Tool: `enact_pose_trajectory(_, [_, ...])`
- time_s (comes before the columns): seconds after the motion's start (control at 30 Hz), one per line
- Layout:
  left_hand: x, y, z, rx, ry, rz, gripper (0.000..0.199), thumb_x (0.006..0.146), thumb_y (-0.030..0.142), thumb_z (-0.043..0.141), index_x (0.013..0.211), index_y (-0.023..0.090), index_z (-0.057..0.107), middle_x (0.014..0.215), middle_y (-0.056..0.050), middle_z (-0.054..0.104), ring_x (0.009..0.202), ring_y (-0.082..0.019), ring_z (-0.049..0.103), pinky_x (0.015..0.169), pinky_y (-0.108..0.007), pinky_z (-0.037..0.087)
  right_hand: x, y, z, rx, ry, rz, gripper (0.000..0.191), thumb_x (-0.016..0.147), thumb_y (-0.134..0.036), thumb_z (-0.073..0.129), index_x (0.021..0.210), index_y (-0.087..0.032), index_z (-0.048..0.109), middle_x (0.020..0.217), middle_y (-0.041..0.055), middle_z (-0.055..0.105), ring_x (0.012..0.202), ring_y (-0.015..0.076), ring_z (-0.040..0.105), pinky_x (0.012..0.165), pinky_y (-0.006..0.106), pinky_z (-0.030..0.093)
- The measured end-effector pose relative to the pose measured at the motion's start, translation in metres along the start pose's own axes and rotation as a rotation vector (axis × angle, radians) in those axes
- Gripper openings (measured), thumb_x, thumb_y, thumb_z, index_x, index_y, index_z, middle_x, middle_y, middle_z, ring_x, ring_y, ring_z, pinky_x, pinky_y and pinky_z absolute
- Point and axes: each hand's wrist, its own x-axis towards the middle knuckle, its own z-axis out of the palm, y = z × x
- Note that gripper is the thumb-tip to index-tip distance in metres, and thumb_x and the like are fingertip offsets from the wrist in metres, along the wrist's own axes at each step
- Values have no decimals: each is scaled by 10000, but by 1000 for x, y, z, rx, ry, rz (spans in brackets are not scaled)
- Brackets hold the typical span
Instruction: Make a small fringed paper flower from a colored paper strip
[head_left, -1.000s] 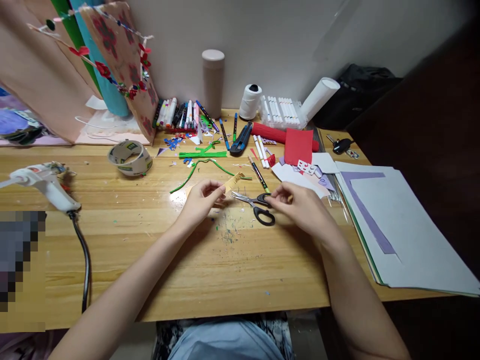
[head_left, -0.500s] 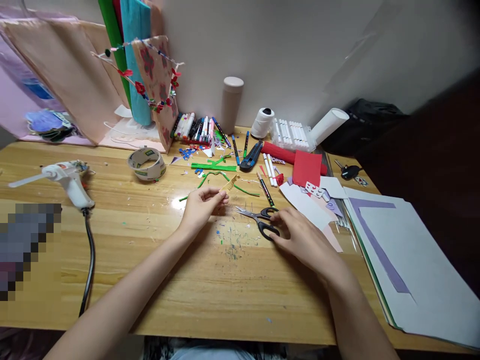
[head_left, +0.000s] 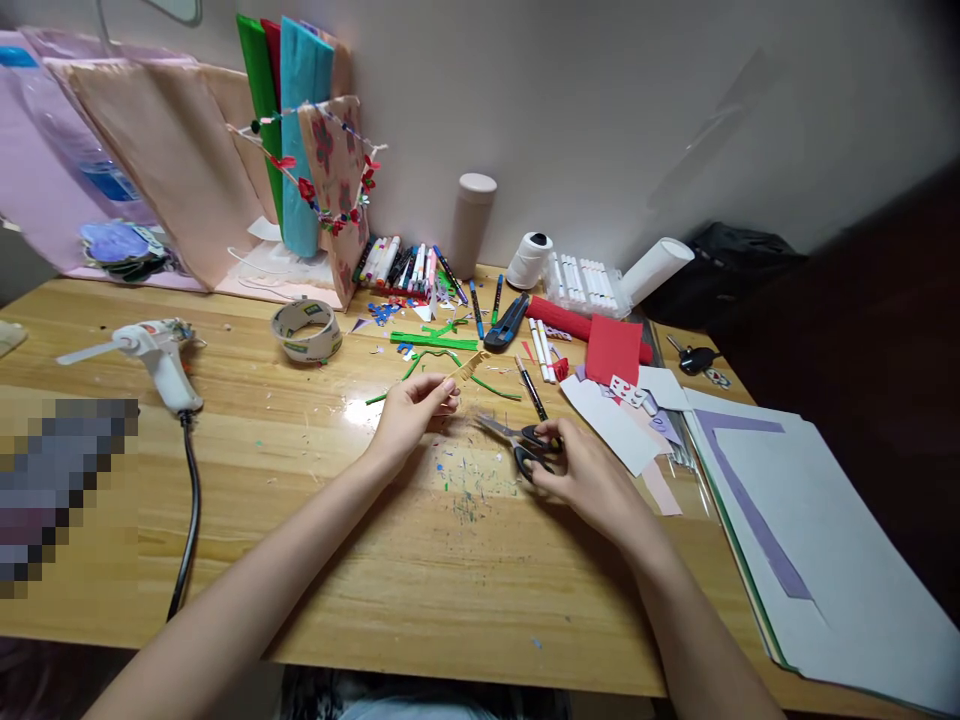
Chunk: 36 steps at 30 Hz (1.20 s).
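Observation:
My left hand [head_left: 417,412] pinches a thin yellow paper strip [head_left: 471,368] with a fringed edge between thumb and fingertips. The strip's free end points away to the upper right. My right hand [head_left: 585,465] has its thumb and fingers at the black handle loops of a pair of scissors [head_left: 517,437]. Their blades are slightly parted and point left, just below the strip and apart from it. A bent green stem [head_left: 433,353] lies behind my left hand. Beyond my right hand rests a dark marker [head_left: 531,388].
At left are a white glue gun [head_left: 169,375] with a black cord and a tape roll [head_left: 306,332]. A utility knife [head_left: 506,322], green strips [head_left: 433,341] and red paper [head_left: 613,350] lie behind the hands. Large paper sheets [head_left: 832,520] cover the right side. Scraps dot the tabletop.
My right hand has taken a fuller hold of the scissors, its thumb and fingers now further into the handles. My left hand keeps the yellow strip. The camera view has shifted slightly.

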Motion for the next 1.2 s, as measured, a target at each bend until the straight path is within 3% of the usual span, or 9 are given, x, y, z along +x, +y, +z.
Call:
enact_pose_trajectory(0.1, [0,1,0,-8,9,24,343,633,439,735,773,139,644,692,-22,644,652,-125,625,615,-244,532,2,-1,1,346,-59,60,341,760,-369,594,1037,-180,531,908,57,587,793,190,542,698,318,416])
enact_pose_trajectory(0.23, [1,0,0,-7,15,56,347,627,436,741,779,137,655,722,-36,664,681,-133,633,648,-261,541,4,-5,4,841,-300,103,415,710,-408,678,1013,-145,573,907,60,584,786,156,531,695,280,406])
enact_pose_trajectory(0.33, [2,0,0,-14,25,98,352,612,418,757,790,129,661,691,-25,659,647,-123,625,665,-268,540,3,-12,7,1082,-449,95,385,663,-368,746,938,-140,604,888,47,567,754,126,500,656,243,380])
enact_pose_trajectory(0.43, [0,3,2,-9,43,145,333,599,376,775,774,120,651,687,-20,662,618,-108,617,672,-256,530,3,-19,11,1230,-496,67,329,676,-367,738,873,-145,596,830,26,535,661,92,439,576,218,343])
enact_pose_trajectory(0.63, [-8,12,6,-5,-11,140,297,606,358,769,700,124,612,647,-5,643,572,-91,593,625,-226,499,0,-22,22,1130,-564,-13,420,754,-550,620,756,-160,465,627,-27,462,510,64,331,476,208,247])
enact_pose_trajectory(0.77, [-10,10,8,41,-96,131,283,623,355,753,659,128,588,575,8,612,525,-81,557,569,-207,466,-5,-21,30,1061,-689,-126,639,682,-789,410,824,-166,433,688,-1,492,522,69,345,489,214,272])
enact_pose_trajectory(0.9, [-10,4,10,81,-177,79,288,617,361,745,640,132,571,548,9,605,495,-81,542,526,-204,436,-10,-25,32,1012,-816,-151,693,661,-822,345,867,-165,424,717,0,471,538,75,354,490,217,293])
enact_pose_trajectory(1.2, [-13,0,15,147,-261,38,277,619,360,735,611,138,570,523,2,597,471,-84,534,531,-218,436,-9,-28,27,942,-695,-124,649,702,-791,371,825,-158,441,668,-8,464,525,73,330,478,222,247])
